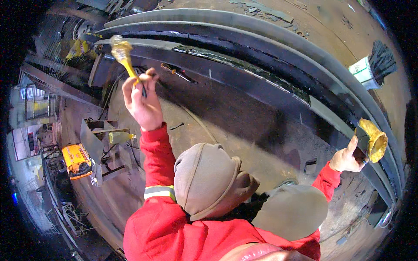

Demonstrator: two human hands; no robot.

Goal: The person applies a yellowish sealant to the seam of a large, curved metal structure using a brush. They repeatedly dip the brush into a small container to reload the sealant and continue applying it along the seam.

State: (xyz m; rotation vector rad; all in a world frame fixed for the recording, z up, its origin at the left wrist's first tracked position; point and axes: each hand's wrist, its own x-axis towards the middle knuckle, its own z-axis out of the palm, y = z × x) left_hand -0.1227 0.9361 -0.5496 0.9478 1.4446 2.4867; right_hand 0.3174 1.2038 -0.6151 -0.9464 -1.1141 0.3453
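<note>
My left hand (146, 102) is raised at the upper left and closed round the yellow handle of a tool (126, 61). Its head is bulky, gold and silvery, too smeared to name. Far to the right, my right hand (346, 158) is closed with the thumb up, against a crumpled yellow hollow piece (375, 141) with an open round end. Its fingers are partly hidden behind that piece, and something dark shows between them. Long dark metal beams (261, 82) curve across behind both hands. A screwdriver (178, 72) lies by the near beam, right of my left hand.
A white bucket (363, 71) of dark rods stands at the far right. On the left are an orange machine (77, 161), a metal frame (93, 141) and a yellowish bottle (122, 137). A hose (198, 122) crosses the floor ahead of my knees (209, 180).
</note>
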